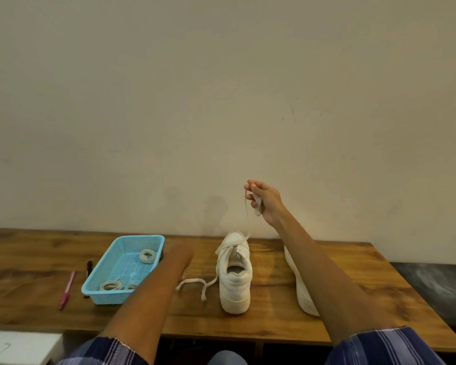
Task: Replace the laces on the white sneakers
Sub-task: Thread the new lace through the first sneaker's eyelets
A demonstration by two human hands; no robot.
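On our wooden table the sneaker stands heel toward us, right of the basket. Our right hand pinches its lace in curled fingers, raised above the toe. Our left hand blurs; we cannot tell its fingers.

On the wooden table, the blue plastic mesh basket sits left of the upright white sneaker. Two pens lie left of the basket; the second white sneaker lies right

The tabletop is grained, faintly shiny brown wood. The basket is perforated light-blue plastic. The sneaker looks smooth, matt white; its lace is flat woven cloth.
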